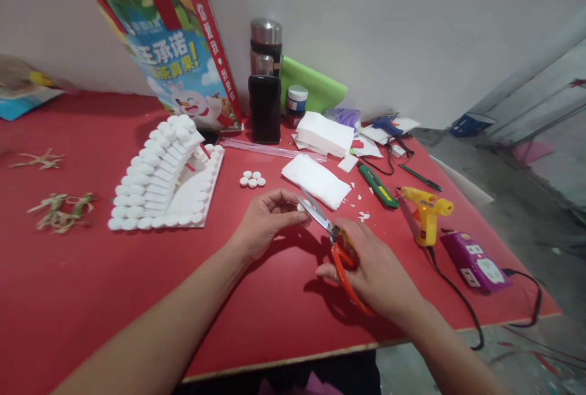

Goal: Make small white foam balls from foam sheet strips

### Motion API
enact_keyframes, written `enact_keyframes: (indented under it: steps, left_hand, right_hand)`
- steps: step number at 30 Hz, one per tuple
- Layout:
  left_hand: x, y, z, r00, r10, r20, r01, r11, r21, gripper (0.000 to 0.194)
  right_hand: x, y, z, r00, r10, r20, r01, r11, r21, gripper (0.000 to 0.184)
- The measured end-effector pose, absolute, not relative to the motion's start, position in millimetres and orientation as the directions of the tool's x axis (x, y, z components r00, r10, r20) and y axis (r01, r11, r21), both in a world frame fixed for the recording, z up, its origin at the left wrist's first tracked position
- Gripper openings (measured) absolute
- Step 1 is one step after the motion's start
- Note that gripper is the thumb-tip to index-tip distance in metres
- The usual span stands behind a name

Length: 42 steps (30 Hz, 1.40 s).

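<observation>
Between its thumb and fingertips, my left hand (272, 218) pinches a small white disc (306, 205), partly hidden by the fingers and a blade. My right hand (378, 267) grips orange-handled scissors (341, 260), whose blades point up and left and meet the disc's edge. Just beyond the hands lies a folded white sheet (317, 181), with small white scraps (364, 216) to its right. Several white discs (252, 182) sit in a cluster left of the sheet. Further left stands a white model with a curved stairway (160, 181), edged with rows of similar discs.
To the right are a green cutter knife (378, 185), a yellow glue gun (428, 215) and a purple power strip (476, 264) with cables. A phone (265, 109), a flask (266, 38) and a printed bag (178, 59) stand behind. Knotted straw pieces (61, 212) lie at left.
</observation>
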<state>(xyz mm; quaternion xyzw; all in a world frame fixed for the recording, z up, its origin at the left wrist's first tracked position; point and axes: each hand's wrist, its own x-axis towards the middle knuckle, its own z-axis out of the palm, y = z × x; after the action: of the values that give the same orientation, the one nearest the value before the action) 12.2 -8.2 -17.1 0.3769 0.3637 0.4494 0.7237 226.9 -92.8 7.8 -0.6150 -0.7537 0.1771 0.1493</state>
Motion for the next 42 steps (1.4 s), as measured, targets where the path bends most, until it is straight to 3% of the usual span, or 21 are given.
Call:
enact_keyframes:
  steps: [42]
  left_hand:
    - [13.5,-6.9,-13.7,0.264,0.960,-0.094,-0.491,0.217,0.844,0.032]
  right_hand:
    - [225.8,-91.6,6.9,-0.224,0.968,0.115,0.836,0.251,-0.488,0.044]
